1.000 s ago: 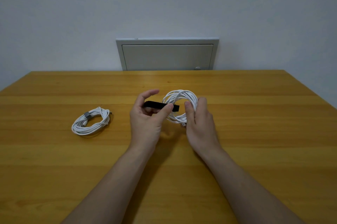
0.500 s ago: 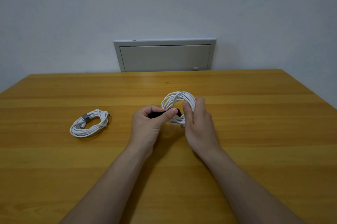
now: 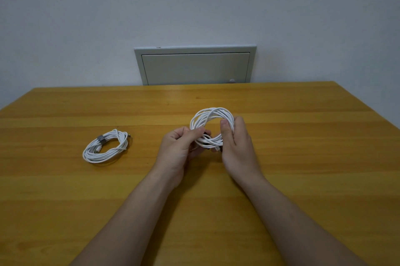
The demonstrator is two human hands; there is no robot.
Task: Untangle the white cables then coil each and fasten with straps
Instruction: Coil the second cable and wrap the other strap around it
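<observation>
Over the middle of the table (image 3: 303, 157), the right hand (image 3: 240, 146) clasps the coil (image 3: 213, 112) so its loops hold together while the left hand (image 3: 175, 148) pinches the black strap (image 3: 207, 136) around them.

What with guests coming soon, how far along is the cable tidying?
Done: the left coil lies on the table, wrapped by a grey strap. In hand: the right hand grips the second coil while the left hand pinches a black strap, mostly hidden, against it. Left: closing that strap and setting it down.
</observation>
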